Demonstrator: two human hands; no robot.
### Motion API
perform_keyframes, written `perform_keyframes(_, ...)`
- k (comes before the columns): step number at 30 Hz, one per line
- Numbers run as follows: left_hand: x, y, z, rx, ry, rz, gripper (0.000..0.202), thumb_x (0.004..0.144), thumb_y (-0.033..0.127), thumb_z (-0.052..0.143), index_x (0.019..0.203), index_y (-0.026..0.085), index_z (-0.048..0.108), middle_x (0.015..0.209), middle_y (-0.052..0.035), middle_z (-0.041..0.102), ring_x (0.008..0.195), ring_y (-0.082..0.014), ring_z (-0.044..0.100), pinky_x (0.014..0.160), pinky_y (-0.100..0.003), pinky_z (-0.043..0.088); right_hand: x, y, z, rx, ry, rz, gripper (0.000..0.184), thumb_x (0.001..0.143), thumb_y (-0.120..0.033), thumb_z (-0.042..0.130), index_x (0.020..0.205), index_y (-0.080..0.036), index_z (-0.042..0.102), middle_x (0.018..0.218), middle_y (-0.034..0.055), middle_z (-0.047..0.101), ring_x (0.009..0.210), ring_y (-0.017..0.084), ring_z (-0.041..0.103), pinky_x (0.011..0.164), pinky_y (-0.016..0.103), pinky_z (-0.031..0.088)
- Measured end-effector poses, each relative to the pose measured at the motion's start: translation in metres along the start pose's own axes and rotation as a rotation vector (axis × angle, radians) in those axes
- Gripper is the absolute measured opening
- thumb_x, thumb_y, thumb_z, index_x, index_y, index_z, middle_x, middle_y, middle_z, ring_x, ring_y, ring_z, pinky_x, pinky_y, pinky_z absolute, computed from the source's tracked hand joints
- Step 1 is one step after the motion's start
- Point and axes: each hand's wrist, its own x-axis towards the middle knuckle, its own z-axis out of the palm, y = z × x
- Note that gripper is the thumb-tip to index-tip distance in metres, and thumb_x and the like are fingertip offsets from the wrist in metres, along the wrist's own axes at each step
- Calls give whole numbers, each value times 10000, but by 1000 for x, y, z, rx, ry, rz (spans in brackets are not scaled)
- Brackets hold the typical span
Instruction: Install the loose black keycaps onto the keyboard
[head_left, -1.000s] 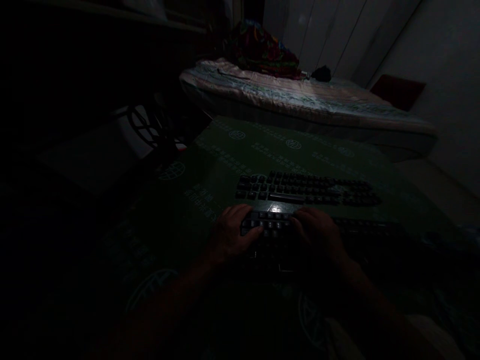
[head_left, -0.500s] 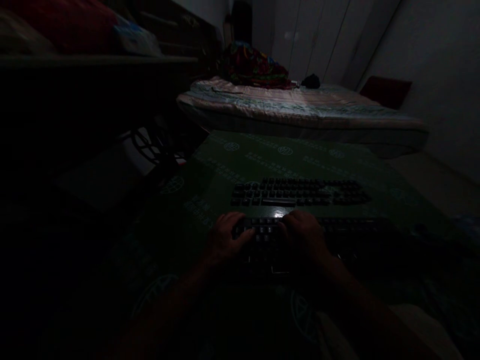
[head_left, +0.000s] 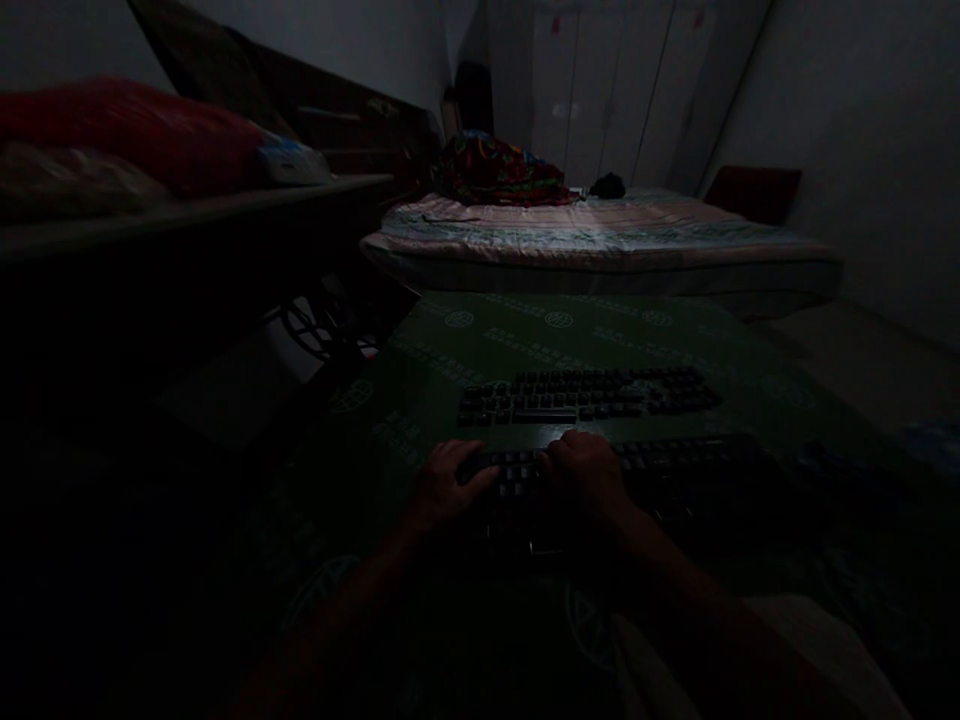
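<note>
The room is very dark. A black keyboard point(head_left: 675, 462) lies close in front of me on a green printed mat point(head_left: 540, 335). My left hand point(head_left: 442, 485) rests on its left end with the thumb over the keys. My right hand point(head_left: 585, 472) lies on the keys just beside it, fingers curled down. A second black keyboard point(head_left: 589, 392) lies parallel just beyond the first, untouched. Whether either hand grips the near keyboard or only presses its keys is not visible.
A mattress point(head_left: 600, 245) with a light quilt lies past the mat, a colourful cloth bundle point(head_left: 499, 170) and a dark red pillow point(head_left: 754, 192) on it. A dark wooden bench point(head_left: 195, 215) holding a red cushion point(head_left: 142, 130) stands at left. White wardrobe doors point(head_left: 600, 90) are behind.
My view has tilted upward, so keyboards and hands sit lower and more of the bench and wardrobe shows. Both hands stay on the near keyboard, shifted slightly left.
</note>
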Motion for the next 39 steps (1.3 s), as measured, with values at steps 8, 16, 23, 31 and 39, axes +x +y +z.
perform_keyframes(8, 0, 5, -4, 68, -81, 62, 391, 742, 439, 584, 1025, 172, 618, 1023, -73, 650, 990, -234, 567, 876, -394, 473, 1, -3, -3, -7, -21, 1, 227, 897, -288, 496, 790, -170, 658, 807, 85, 650, 771, 201, 579, 668, 314, 320)
perform_keyframes(16, 3, 15, -13, 110, -202, 43, 503, 715, 456, 611, 1121, 159, 588, 1133, -101, 628, 1075, -259, 556, 928, -406, 454, 0, -1, 1, -5, 9, -13, 232, 897, -287, 491, 776, -170, 652, 797, 82, 649, 756, 201, 579, 659, 316, 305)
perform_keyframes(23, 11, 22, -8, 117, -231, 35, 536, 654, 446, 680, 1105, 167, 599, 1084, -93, 650, 1024, -265, 585, 888, -403, 479, 0, -2, 4, -17, 35, -8, 216, 885, -285, 514, 758, -170, 646, 783, 79, 646, 735, 195, 572, 660, 315, 304)
perform_keyframes(31, 8, 16, 0, 46, -186, 105, 479, 658, 403, 698, 1073, 185, 603, 1052, -69, 655, 995, -238, 583, 875, -383, 479, 1, -2, 10, -10, 112, -22, 279, 883, -334, 524, 686, -182, 651, 718, 66, 644, 682, 195, 562, 621, 316, 288)
perform_keyframes(39, 7, 13, 4, 11, -178, 138, 455, 654, 394, 709, 1058, 212, 606, 1048, -60, 656, 988, -240, 570, 876, -400, 453, -2, 0, 13, -21, 199, -49, 283, 875, -339, 536, 653, -184, 617, 669, 50, 616, 650, 175, 529, 629, 308, 279)
